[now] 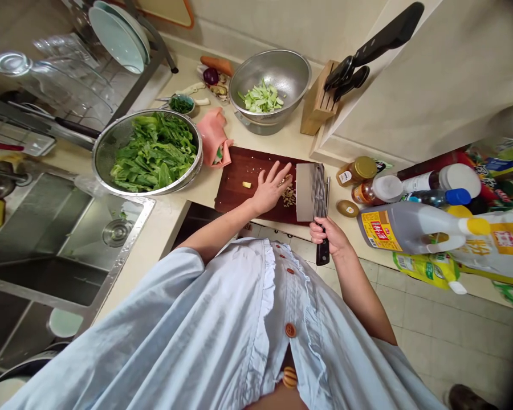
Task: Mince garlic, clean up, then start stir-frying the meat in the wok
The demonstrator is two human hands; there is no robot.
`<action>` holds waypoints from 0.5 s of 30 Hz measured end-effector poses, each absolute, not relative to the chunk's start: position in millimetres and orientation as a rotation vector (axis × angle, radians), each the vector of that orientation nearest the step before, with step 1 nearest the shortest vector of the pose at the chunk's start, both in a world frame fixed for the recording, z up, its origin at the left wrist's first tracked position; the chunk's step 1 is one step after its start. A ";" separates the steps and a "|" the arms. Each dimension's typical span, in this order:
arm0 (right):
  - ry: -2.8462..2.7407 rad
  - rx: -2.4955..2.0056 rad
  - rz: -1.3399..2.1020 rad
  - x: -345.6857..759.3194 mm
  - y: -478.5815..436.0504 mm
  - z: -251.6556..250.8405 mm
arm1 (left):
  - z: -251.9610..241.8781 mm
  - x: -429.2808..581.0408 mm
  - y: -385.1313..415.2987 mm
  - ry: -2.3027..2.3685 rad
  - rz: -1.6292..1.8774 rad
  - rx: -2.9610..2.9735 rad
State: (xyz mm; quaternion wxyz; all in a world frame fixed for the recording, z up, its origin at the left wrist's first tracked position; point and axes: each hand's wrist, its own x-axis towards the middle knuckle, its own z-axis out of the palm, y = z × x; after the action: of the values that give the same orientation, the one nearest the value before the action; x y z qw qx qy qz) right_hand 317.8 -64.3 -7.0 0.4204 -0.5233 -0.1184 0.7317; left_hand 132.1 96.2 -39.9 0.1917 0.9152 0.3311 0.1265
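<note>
A dark red-brown cutting board lies on the counter in front of me. My left hand is over it with fingers spread, beside a small heap of pale chopped bits that may be garlic. My right hand grips the black handle of a broad cleaver, whose blade stands at the board's right end, just right of the chopped bits. One larger pale yellow piece sits alone on the board's left half. Whether the left fingertips touch the bits is hard to tell.
Left of the board stands a strainer of leafy greens, with a pink cloth beside it. Behind are a steel colander with sliced stalks and a knife block. Bottles and jars crowd the right; a sink is at left.
</note>
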 end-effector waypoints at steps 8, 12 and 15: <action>-0.294 -1.119 1.979 308.3 -42.9 -18.0 | -13.1 158.1 127.7 0.929 0.330 1.660; -0.292 -1.139 1.971 302.8 -15.0 -20.1 | -3.6 160.3 124.4 0.922 0.257 1.542; -0.296 -1.195 1.908 308.6 1.5 -19.1 | -6.7 154.7 121.7 0.908 0.296 1.386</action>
State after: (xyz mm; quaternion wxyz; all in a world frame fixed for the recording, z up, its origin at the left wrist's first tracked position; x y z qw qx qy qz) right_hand 308.6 1.5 -19.1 0.4216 -0.4772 -0.1184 0.7619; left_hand 154.7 121.7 -6.7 0.6661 0.6140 0.4025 0.1313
